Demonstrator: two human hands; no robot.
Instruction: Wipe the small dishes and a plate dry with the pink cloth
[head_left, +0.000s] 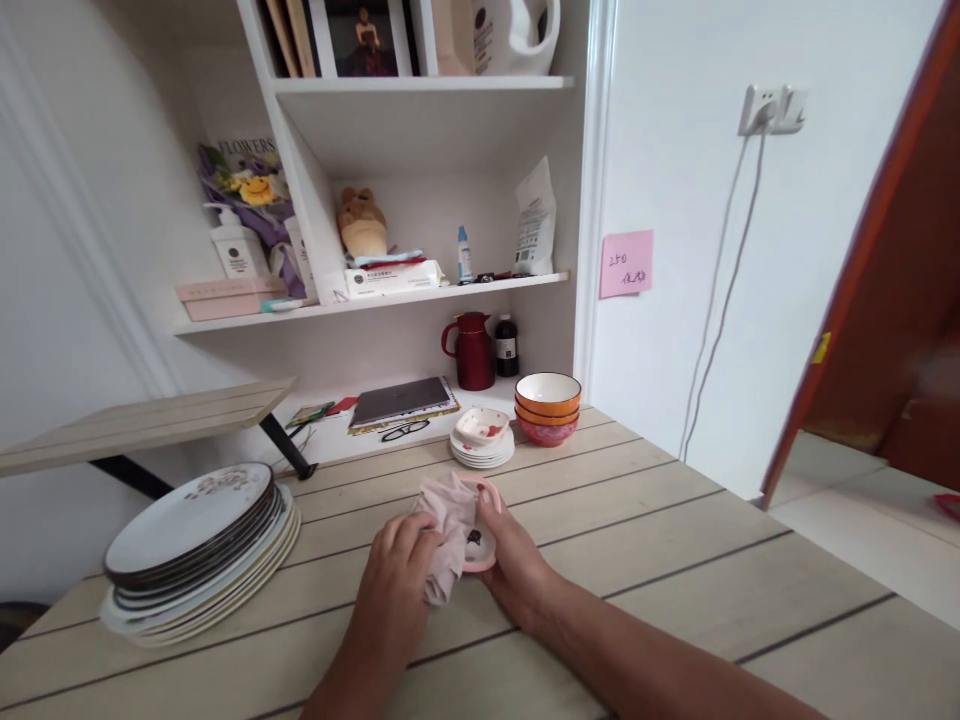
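**We had a cloth [448, 530] pressed to a pink-rimmed dish [486, 545] at mid-table!**

And there we were, low over the slatted table [660, 540], with 2 hands in close! Our right hand [516, 560] had the dish by its right side, thumb over the rim, the other fingers tucked beneath and mostly out of our sight: a closed grip. On the opposite flank, our left hand [405, 560] had its fingers curled over the crumpled cloth, bunched against the dish's left side; how tightly, we couldn't tell. Inside the dish we spotted a small dark figure, and whether the base touched the tabletop we couldn't say.

Just beyond, we had a stack of small white plates [484, 458] with a red-patterned dish [482, 427] on top, and to its right, 3 stacked bowls [547, 405], orange above red! Over on the left, what a pile: large plates [195, 530] near a wooden stand [150, 425]. Farther back we picked out a closed laptop [397, 398], glasses [405, 431] in front of it, and a dark red jug [474, 355] beside a dark bottle [507, 350]. High on the wall, right of the shelves, we caught a pink note [627, 265]!
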